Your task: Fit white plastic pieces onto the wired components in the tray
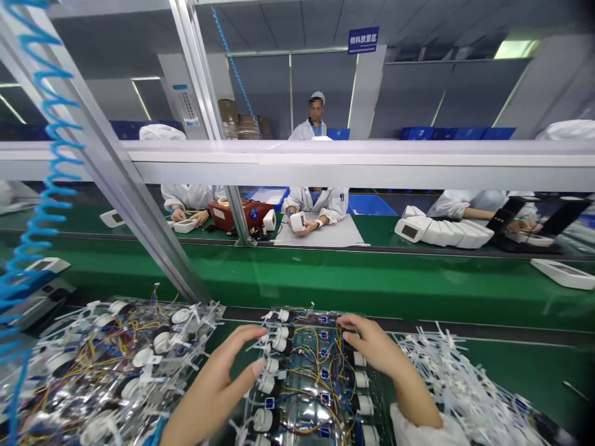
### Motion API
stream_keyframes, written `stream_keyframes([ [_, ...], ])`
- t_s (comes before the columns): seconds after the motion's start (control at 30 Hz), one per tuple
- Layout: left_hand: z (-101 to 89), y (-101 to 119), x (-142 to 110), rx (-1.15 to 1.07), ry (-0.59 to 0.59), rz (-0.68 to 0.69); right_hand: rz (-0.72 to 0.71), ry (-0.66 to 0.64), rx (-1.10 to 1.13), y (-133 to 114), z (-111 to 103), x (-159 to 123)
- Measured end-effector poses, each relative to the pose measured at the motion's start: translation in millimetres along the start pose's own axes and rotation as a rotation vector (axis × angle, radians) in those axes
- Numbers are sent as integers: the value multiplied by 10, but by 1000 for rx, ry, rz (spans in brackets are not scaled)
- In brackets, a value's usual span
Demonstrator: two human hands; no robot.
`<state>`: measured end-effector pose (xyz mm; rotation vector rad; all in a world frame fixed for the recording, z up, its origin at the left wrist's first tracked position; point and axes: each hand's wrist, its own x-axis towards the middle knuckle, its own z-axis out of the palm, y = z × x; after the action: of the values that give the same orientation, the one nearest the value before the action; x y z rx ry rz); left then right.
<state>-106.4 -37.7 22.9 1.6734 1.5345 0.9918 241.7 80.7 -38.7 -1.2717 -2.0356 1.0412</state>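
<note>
The person's left hand (223, 378) and right hand (372, 347) reach in from 2 sides over a row of clear plastic units with white round caps, small blue squares and yellow, red and blue wires (302, 378), laid side by side on the green bench top (543, 365) straight ahead. The step in hand looks like arranging or taking hold of these units. The left hand is spread, thumb and index finger apart at the white caps on the row's left side; the right hand is loosely curled at the far right end, with no unit visibly clasped in either. Whether the fingertips touch the units, I cannot tell. A next move would call for fingers closing on the caps or bodies without snagging the loose wires. Room is tight sideways: a tangled heap of similar clear, wired units (134, 365) lies to the left, and a pile of thin white plastic strips, seemingly cable ties (455, 378), to the right, only narrow green gaps between. Beyond the row runs a dark edge strip (409, 325), with a slanting silver metal post (116, 179) footed near the row's far left corner. Upward, the way looks freest.
</note>
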Motion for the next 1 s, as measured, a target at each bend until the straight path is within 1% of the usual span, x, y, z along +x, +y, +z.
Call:
stream_keyframes([
  [0.07,-70,74,115,59,-98,40,-8,-33,-61,-12,5,13],
  [0.13,-114,124,245,96,-222,77,-1,-54,-126,20,34,24],
  [0.23,-71,170,463,151,-388,136,17,-56,-193,90,95,59],
  [0.33,136,181,688,230,-502,183,33,-19,-242,132,154,113],
  [0.43,459,137,864,292,-628,269,64,34,-305,122,214,150],
  [0.5,673,74,930,321,-693,329,87,54,-353,94,254,156],
  [0.57,834,-1,959,338,-732,349,103,55,-397,61,284,152],
  [0.67,951,-91,974,361,-753,340,109,37,-445,13,295,137],
  [0.87,986,-110,985,409,-753,311,51,-73,-469,-61,286,110],
  [1.0,997,-97,979,424,-782,309,45,-105,-469,-65,319,112],
])
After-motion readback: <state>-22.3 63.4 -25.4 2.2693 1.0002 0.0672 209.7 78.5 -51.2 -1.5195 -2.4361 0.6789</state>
